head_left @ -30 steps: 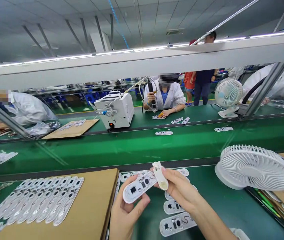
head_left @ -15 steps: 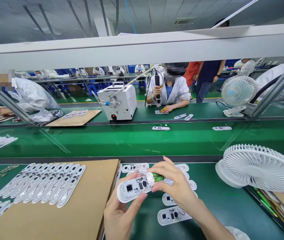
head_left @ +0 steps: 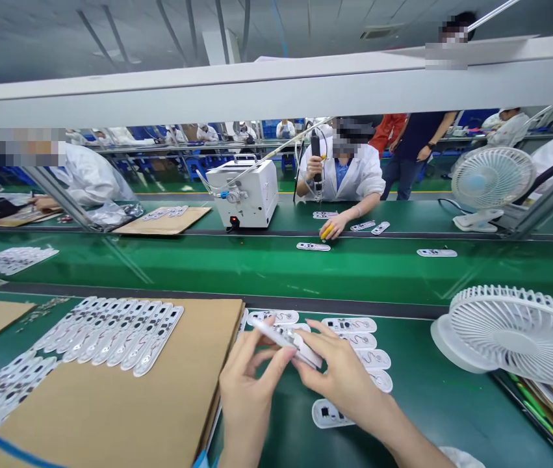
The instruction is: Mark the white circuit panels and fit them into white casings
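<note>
1. Left hand (head_left: 249, 380) pinches the far-left end of a white casing (head_left: 280, 338), thumb below and fingertips behind; keep that grip on the rim, clear of the parts inside.
2. Right hand (head_left: 344, 370) curls thumb and fingers closely round the casing's other end; whether it also pinches a separate piece, I cannot tell.
3. Held above the green bench (head_left: 417, 409), the casing tilts almost edge-on; a steadier angle would probably show its inside better.
4. Press gently with the right fingertips, since the small parts and thin wires seem easy to disturb.
5. Mind the casings on the bench (head_left: 377, 359), just beyond and below the right hand: lifting clear looks safer than sliding across them.
</note>
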`<state>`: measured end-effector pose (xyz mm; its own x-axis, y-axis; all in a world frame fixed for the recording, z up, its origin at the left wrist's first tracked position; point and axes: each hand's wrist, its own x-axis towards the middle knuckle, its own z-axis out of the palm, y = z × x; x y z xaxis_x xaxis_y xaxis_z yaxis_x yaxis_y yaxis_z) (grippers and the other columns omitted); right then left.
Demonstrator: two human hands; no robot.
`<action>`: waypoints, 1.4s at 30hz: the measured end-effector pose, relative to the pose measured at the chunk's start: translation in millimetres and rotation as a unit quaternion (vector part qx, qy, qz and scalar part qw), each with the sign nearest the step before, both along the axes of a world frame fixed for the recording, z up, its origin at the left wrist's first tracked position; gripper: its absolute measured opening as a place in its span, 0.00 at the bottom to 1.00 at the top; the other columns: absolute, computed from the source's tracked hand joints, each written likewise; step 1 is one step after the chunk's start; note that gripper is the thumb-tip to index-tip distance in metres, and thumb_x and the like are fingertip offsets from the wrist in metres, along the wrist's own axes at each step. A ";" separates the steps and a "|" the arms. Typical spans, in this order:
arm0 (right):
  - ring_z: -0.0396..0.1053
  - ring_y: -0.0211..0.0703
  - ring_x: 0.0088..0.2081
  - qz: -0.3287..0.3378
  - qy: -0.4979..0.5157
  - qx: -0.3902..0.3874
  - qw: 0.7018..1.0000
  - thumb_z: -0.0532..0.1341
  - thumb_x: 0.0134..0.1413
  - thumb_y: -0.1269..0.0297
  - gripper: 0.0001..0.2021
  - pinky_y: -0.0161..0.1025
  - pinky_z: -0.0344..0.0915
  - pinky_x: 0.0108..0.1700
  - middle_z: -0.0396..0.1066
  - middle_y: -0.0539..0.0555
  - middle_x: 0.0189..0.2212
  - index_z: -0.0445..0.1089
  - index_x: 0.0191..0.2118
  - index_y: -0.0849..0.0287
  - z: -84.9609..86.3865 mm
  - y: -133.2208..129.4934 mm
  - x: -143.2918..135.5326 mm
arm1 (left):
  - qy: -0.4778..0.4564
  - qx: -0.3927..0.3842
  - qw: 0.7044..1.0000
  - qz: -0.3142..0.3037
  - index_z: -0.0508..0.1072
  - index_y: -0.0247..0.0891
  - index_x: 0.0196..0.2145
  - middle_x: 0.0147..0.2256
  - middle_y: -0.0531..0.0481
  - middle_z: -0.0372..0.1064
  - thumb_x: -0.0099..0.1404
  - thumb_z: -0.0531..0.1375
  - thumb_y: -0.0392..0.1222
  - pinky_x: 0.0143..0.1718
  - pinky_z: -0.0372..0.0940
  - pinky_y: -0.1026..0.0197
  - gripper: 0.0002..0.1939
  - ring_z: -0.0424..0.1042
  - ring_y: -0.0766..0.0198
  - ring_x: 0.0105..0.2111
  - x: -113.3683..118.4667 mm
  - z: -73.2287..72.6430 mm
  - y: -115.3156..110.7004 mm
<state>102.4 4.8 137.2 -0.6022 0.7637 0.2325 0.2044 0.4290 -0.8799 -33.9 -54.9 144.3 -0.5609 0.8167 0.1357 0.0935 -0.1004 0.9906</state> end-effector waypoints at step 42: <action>0.72 0.39 0.32 0.088 0.223 -0.518 0.821 0.69 0.48 0.49 0.21 0.37 0.68 0.42 0.77 0.55 0.31 0.78 0.38 0.64 -21.1 -12.2 -25.7 | -0.019 -0.108 0.993 -0.049 0.69 0.33 0.54 0.35 0.43 0.77 0.63 0.57 0.55 0.29 0.68 0.62 0.28 0.73 0.60 0.28 -44.9 -4.5 -11.9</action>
<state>76.6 -7.5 116.1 -0.7562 0.6006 -0.2595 -0.2216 -0.6083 -0.7622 -78.8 -66.8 139.8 -0.4795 0.8749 -0.0689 0.0556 0.1086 0.9925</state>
